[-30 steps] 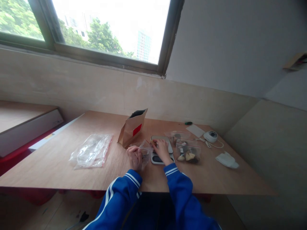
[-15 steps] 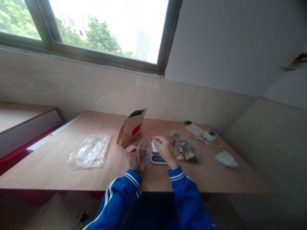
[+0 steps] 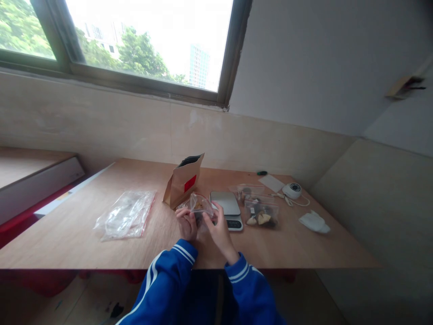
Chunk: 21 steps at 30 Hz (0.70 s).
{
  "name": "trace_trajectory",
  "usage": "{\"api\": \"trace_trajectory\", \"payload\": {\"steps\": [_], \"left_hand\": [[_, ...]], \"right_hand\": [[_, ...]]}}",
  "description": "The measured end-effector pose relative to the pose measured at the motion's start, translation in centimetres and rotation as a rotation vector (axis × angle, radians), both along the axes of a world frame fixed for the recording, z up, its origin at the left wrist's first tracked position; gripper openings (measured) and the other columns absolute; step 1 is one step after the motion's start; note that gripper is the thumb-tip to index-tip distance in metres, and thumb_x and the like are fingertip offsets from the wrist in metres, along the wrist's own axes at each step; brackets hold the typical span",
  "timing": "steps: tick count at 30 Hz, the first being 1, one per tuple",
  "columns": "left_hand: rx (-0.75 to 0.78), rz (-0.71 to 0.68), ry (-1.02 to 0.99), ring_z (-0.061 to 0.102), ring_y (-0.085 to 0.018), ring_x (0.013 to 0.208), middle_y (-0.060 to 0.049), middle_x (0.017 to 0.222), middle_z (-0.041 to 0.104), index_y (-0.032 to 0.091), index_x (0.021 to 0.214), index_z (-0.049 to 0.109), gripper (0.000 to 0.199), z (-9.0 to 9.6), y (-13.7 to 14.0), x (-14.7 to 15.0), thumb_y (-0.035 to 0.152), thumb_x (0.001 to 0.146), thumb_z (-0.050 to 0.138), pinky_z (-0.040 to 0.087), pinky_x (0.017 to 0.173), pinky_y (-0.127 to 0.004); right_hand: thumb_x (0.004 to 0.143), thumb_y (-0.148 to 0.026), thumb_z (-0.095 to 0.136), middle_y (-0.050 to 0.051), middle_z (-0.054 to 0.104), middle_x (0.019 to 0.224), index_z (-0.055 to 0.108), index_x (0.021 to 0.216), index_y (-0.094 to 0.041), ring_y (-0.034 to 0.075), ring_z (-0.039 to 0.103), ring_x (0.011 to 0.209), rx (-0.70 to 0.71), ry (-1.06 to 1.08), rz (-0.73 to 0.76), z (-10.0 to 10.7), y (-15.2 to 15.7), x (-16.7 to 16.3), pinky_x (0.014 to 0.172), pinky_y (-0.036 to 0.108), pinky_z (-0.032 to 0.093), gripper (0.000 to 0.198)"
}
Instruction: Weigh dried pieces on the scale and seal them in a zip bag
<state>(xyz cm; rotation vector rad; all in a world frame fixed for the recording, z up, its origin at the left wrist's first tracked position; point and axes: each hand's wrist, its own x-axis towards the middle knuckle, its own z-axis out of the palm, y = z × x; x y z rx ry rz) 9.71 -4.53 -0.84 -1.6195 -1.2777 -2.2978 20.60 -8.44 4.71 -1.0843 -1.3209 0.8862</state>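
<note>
Both hands hold a small clear zip bag (image 3: 199, 204) with dark pieces inside, lifted just above the wooden table (image 3: 84, 234). My left hand (image 3: 186, 225) grips its left side and my right hand (image 3: 218, 228) pinches its right side. Just right of the bag sits a small kitchen scale (image 3: 227, 206) with a bare silver platform. A brown paper pouch (image 3: 182, 180) with a red label stands open behind my hands.
Two filled clear bags (image 3: 260, 212) lie right of the scale. A pile of flat clear bags (image 3: 125, 215) lies to the left. A white round device (image 3: 292, 190) with a cable, a white card (image 3: 272, 182) and a crumpled white tissue (image 3: 314, 222) are at the far right.
My right hand left the scale platform and came left onto the small bag. The bag now stands raised between both hands.
</note>
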Motion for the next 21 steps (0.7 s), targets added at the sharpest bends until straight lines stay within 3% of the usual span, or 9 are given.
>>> {"api": "trace_trajectory", "payload": {"steps": [4,8,10,15,21], "left_hand": [[0.021,0.015,0.098,0.051,-0.017,0.085,-0.004,0.089,0.05,0.019,0.096,0.048,0.013,0.2,-0.1,-0.2,0.029,0.089,0.042,0.045,0.072,-0.034],[-0.159,0.075,-0.042,0.052,-0.019,0.091,-0.009,0.103,0.05,0.017,0.108,0.048,0.029,0.8,-0.2,-0.4,0.037,0.088,0.046,0.045,0.079,-0.038],[-0.282,0.013,-0.144,0.054,-0.019,0.092,-0.01,0.106,0.051,0.017,0.111,0.047,0.036,1.1,-0.2,-0.6,0.042,0.086,0.049,0.046,0.082,-0.039],[-0.464,-0.287,-0.209,0.061,-0.017,0.077,-0.005,0.083,0.061,0.019,0.094,0.053,0.033,1.5,-0.5,-0.9,0.05,0.088,0.043,0.051,0.068,-0.032],[-0.499,-0.244,-0.146,0.055,-0.014,0.057,0.001,0.067,0.056,0.02,0.085,0.053,0.029,1.4,-1.3,-0.8,0.048,0.088,0.044,0.047,0.054,-0.027]], "right_hand": [[0.086,-0.042,0.055,0.011,0.067,0.111,0.046,0.126,-0.019,0.022,0.063,0.104,0.009,0.15,-0.027,1.4,-0.3,0.7,0.091,0.036,0.05,0.048],[0.085,-0.047,0.054,0.009,0.07,0.101,0.054,0.12,-0.018,0.022,0.067,0.091,-0.037,0.246,-0.062,1.6,-0.6,1.9,0.082,0.036,0.053,0.046],[0.084,-0.048,0.056,0.009,0.07,0.102,0.055,0.118,-0.018,0.023,0.067,0.091,-0.041,0.271,-0.081,1.1,-0.7,2.2,0.08,0.036,0.054,0.046],[0.084,-0.051,0.053,0.006,0.07,0.097,0.054,0.107,-0.021,0.024,0.067,0.089,-0.061,0.322,-0.134,-0.9,-0.8,2.7,0.079,0.038,0.054,0.037],[0.081,-0.052,0.058,0.008,0.071,0.089,0.052,0.094,-0.021,0.025,0.068,0.086,-0.095,0.3,-0.197,-3.3,-0.8,4.1,0.079,0.038,0.053,0.033]]}}
